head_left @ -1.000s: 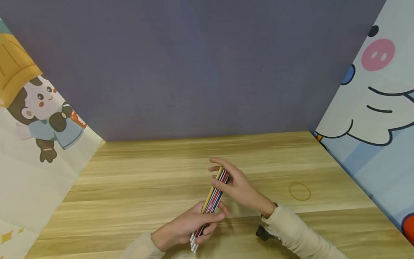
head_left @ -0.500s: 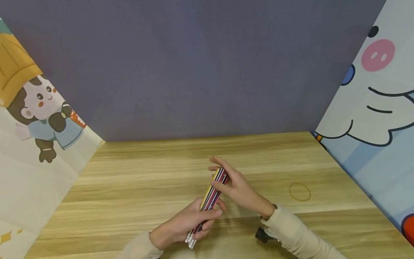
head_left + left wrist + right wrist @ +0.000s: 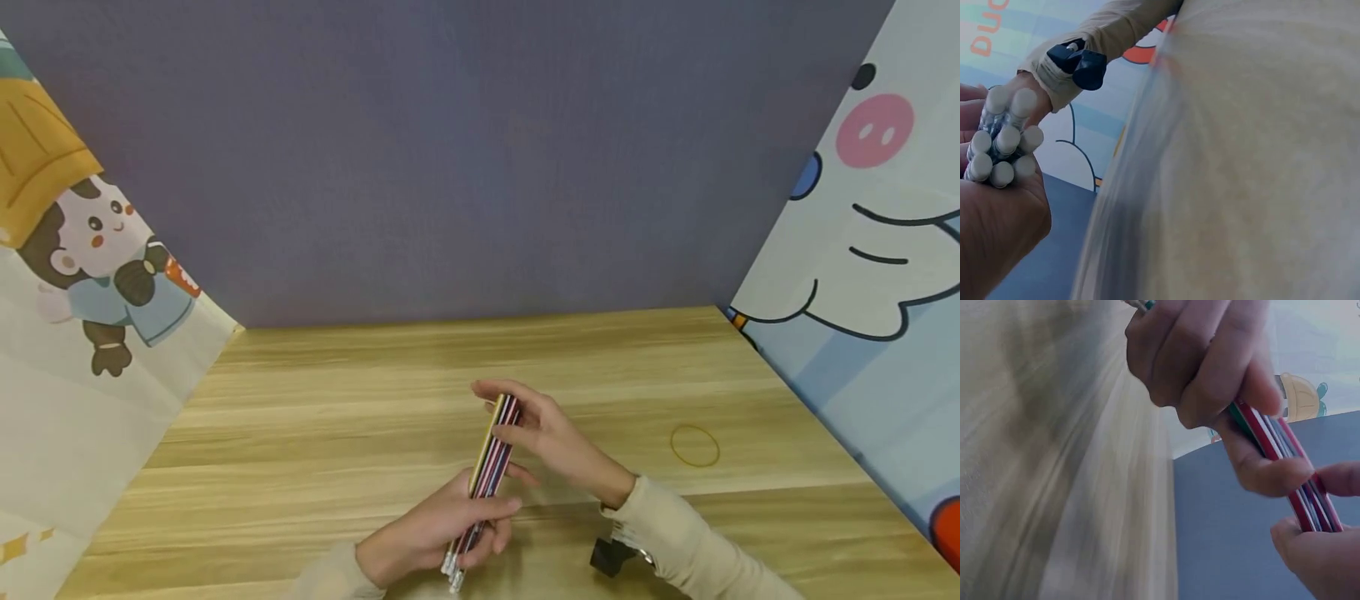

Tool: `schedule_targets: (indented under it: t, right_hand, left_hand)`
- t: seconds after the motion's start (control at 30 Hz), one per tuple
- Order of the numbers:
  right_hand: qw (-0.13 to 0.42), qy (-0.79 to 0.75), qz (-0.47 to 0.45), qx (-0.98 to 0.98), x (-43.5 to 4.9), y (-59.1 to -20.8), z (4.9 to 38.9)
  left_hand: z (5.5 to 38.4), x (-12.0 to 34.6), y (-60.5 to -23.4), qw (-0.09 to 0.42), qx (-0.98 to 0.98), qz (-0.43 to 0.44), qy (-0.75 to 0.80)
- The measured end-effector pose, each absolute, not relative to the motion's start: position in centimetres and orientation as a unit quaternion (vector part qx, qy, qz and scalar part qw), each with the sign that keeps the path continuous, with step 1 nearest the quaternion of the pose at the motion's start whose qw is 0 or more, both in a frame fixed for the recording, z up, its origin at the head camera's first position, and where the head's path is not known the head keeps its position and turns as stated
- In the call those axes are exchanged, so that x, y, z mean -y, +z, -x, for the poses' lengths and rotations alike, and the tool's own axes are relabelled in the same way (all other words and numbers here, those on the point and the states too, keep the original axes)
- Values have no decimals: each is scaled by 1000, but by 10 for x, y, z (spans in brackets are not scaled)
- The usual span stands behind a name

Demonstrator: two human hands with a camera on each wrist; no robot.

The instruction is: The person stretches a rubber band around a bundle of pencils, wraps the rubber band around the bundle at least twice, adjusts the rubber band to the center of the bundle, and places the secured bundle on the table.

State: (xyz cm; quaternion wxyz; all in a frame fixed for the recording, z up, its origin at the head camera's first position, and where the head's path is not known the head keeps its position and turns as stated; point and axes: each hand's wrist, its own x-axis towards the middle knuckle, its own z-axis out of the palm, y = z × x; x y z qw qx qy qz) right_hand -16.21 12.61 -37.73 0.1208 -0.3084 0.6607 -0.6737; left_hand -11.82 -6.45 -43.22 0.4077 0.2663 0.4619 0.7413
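Observation:
A bundle of several striped pencils, dark, red and white with a yellow one along the left side, slants up between both hands above the table. My left hand grips its lower part, thumb across the front. White eraser ends stick out below that hand, uneven in height. At the upper end my right hand holds the pencils between its thumb in front and its fingers behind. In the right wrist view, the left fingers curl round the bundle, and the right hand touches its other end.
A thin yellow rubber band lies on the wooden table to the right of the hands. A black camera is strapped at the right wrist. A grey panel rises behind, with cartoon-printed walls on both sides.
The bundle has swung to the left, then back to a steeper slant, its eraser ends now slightly lower. The right hand's fingers have come down closer over the top end. The rubber band stays put.

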Motion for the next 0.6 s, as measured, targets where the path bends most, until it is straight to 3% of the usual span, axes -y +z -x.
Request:
schedule_targets:
  t: [0.33,0.6]
  right_hand:
    - [27,-640,327,-695,-145,-361,163]
    - [37,-560,283,-778,-179,-370,142]
  left_hand:
    - [125,70,-421,370,-457,-233,775]
    - [132,76,-414,340,-462,-193,796]
